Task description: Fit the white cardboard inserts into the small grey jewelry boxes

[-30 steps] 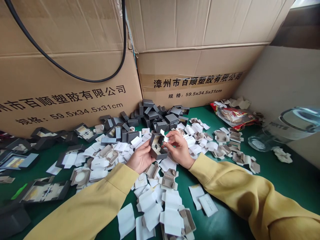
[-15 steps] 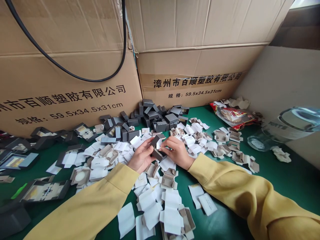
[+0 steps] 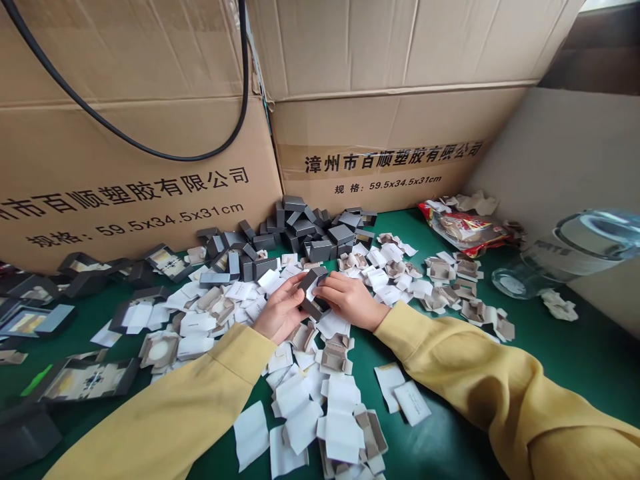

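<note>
Mid-view, my left hand (image 3: 281,308) has its fingers and thumb closed around a small dark grey box (image 3: 315,307), tilted with its open side to the right. Bent fingers of my right hand (image 3: 351,300) are closed against that open side, and their tips reach into it. A little white shows inside; whatever the right fingertips pinch is hidden. Below both hands spreads a heap of white folded card pieces (image 3: 295,400), some showing grey-brown undersides. Just behind lies a pile of dark grey boxes (image 3: 320,250).
Two large cartons (image 3: 135,180) wall off the back, a black cable (image 3: 195,158) hanging before them. On the right are a red snack bag (image 3: 465,230), a clear plastic cup (image 3: 565,257) on its side and crumpled tissue (image 3: 559,306). Opened dark boxes (image 3: 90,380) lie left on the green table.
My right fingers have moved further into the box's opening, and the white piece seen at their tips is now mostly out of sight. The left hand keeps its hold. The view has shifted slightly.
</note>
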Motion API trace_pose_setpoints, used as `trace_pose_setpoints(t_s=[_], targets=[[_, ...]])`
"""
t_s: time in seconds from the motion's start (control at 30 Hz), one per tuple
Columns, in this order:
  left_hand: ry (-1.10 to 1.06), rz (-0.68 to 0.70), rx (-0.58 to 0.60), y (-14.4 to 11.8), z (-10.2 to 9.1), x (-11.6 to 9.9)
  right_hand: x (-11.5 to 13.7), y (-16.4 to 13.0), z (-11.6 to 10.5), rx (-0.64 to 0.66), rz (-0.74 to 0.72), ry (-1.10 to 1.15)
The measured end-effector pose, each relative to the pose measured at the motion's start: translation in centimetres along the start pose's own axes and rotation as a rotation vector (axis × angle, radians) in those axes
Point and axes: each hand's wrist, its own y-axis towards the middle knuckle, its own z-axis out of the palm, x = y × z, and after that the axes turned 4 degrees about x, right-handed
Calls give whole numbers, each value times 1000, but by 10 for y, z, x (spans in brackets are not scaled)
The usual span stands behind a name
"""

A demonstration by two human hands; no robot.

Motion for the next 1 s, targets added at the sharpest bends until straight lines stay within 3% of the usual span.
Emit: trace_pose_setpoints(t_s=[0.2, 0.47, 0.6, 1.0], targets=[[-8, -11, 7, -1, 2, -2, 0, 1, -7, 16, -92, -144], [2, -14, 15, 0, 0, -1, -2, 2, -10, 31, -170, -94], [5, -21, 8, 0, 0, -1, -2, 3, -9, -2, -236, -173], [-5, -18, 28, 2, -4, 1, -1, 5, -11, 75, -296, -280]])
